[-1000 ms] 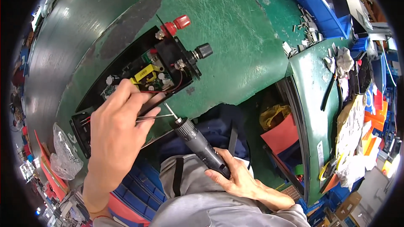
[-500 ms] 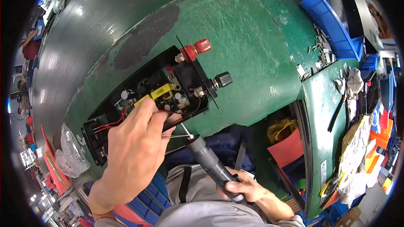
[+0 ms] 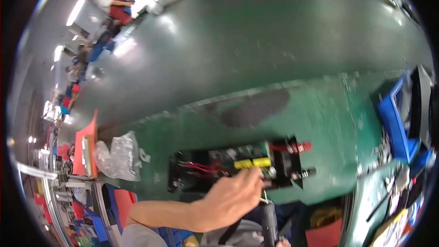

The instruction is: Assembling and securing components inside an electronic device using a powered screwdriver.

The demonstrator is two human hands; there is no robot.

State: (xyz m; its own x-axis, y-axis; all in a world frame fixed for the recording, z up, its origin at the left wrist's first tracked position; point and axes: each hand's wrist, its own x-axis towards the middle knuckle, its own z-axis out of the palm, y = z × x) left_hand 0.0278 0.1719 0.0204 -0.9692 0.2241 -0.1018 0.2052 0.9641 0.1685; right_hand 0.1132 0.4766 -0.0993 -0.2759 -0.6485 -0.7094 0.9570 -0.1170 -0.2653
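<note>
- An elongated black case (image 3: 196,184) is seen at the lower centre of the frame, open at the top and laid nearly level from left to right; part of its lower side is hidden.
- Red wires (image 3: 199,167) are strung loosely inside its left half.
- Two yellow components (image 3: 252,163) are set end to end right of its middle.
- A red terminal (image 3: 305,146) and, below it, a black terminal (image 3: 308,172) are mounted at the right end, pointed rightward.
- A black cylindrical screwdriver (image 3: 270,224) is held nearly upright at the bottom edge, right of centre, its bright bit (image 3: 264,195) aimed at the case's lower side; contact is blurred.
</note>
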